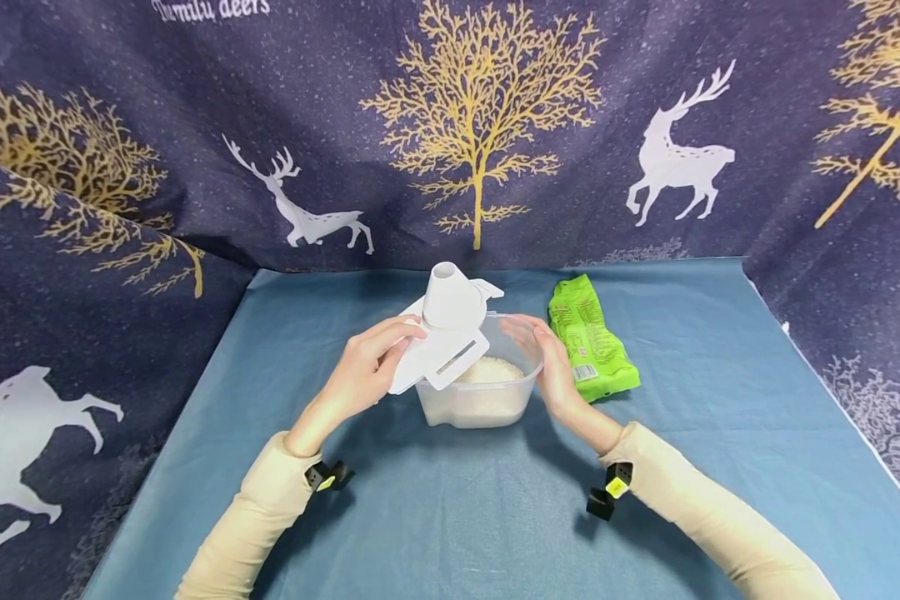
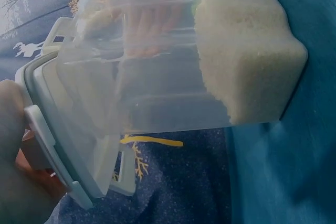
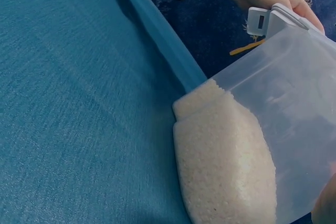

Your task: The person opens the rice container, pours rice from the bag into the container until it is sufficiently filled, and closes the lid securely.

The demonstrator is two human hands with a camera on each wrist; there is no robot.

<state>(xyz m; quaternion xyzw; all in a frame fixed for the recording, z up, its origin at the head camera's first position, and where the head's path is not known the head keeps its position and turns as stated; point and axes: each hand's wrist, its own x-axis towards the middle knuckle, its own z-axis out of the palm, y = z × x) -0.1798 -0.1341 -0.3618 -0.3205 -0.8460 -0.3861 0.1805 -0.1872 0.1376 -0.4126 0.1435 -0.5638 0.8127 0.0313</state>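
Observation:
A clear plastic container [image 1: 476, 408] stands upright on the table, its lower part filled with white rice [image 2: 252, 51]. My left hand [image 1: 367, 362] grips the edge of the white lid [image 1: 420, 354], thumb on one face and fingers on the other. The lid is tilted over the left part of the opening and has side clips and a tapered white cup [image 1: 450, 296] on top. My right hand [image 1: 551, 358] rests against the container's right wall, its fingers visible through the plastic in the left wrist view.
A bright green printed bag [image 1: 588, 337] lies just right of the container, close to my right hand. Blue cloth [image 1: 457, 517] covers the table. Behind it hangs a dark fabric backdrop [image 1: 307, 108] with deer and trees.

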